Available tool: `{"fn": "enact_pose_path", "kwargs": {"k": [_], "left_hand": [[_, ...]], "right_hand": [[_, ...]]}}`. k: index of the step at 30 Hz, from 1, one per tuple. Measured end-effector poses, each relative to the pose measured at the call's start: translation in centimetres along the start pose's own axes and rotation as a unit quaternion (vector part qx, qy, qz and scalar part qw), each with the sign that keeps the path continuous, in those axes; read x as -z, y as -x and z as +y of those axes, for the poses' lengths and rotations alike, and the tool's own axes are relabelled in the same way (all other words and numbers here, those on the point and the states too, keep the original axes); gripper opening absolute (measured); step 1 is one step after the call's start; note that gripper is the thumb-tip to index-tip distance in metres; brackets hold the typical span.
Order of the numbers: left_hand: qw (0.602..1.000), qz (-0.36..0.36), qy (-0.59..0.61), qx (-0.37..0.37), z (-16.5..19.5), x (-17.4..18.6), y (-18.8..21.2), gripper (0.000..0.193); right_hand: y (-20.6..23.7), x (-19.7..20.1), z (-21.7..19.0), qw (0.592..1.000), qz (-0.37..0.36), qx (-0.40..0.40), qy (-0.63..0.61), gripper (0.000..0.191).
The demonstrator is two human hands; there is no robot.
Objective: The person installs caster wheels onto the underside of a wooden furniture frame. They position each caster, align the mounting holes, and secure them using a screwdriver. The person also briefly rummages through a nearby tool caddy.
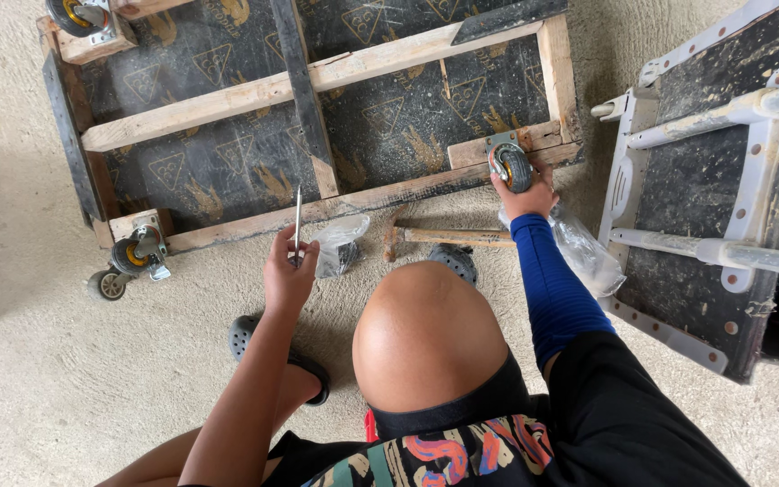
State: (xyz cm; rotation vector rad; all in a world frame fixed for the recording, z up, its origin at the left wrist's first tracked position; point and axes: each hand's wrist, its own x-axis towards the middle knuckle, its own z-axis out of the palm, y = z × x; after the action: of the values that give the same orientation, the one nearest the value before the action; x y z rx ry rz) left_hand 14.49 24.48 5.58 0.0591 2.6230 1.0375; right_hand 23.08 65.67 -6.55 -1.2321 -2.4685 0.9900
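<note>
Head view, looking down past a bent knee onto a concrete floor. An upturned board of dark plywood with timber battens lies ahead, its underside showing. The right hand (blue sleeve) is closed over a caster and holds it on the block at the board's near right corner, wheel uppermost. The left hand pinches a long nail upright between its fingertips, well apart from that corner. A hammer lies on the floor between the two hands, just beside a small clear bag; a second clear bag lies under the right forearm.

Step in hand, as judged: seating the caster at this corner before it is fixed. Casters already sit at the near left corner and the far left corner; a loose one lies by the near left corner.

The next move seems to call for bringing the nail across to a hole in the caster's plate (the holes cannot be made out here) while the plate is kept square on the block; the hammer lies within reach. A grey cart stands to the right.
</note>
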Motion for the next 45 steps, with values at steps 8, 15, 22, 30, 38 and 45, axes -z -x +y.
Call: {"fn": "enact_pose_path", "kwargs": {"k": [8,15,22,30,38,45], "left_hand": [[1.0,0.003,0.007,-0.002,-0.1,0.2,0.4,0.048],[1.0,0.009,0.0,-0.008,-0.5,0.1,0.6,0.046],[1.0,-0.001,-0.009,0.015,-0.4,-0.3,0.5,0.047],[1.0,-0.002,-0.02,-0.003,-0.3,-0.8,0.3,0.048],[1.0,0.001,0.016,0.01,-0.8,-0.6,0.6,0.048],[0.999,-0.004,0.025,0.031,0.1,-0.2,1.0,0.041]], "right_hand": [[0.5,0.6,0.1,0.988,-0.033,0.021,-0.148,0.087],[1.2,0.4,1.5,0.997,0.004,0.052,0.055,0.095],[1.6,0.1,2.2,0.998,0.009,0.023,0.062,0.072],[1.6,0.4,1.7,0.998,-0.001,0.015,0.067,0.076],[2.2,2.1,1.9,0.998,-0.003,0.04,0.054,0.078],[3.1,3.4,4.4,0.993,0.012,0.109,0.054,0.065]]}}
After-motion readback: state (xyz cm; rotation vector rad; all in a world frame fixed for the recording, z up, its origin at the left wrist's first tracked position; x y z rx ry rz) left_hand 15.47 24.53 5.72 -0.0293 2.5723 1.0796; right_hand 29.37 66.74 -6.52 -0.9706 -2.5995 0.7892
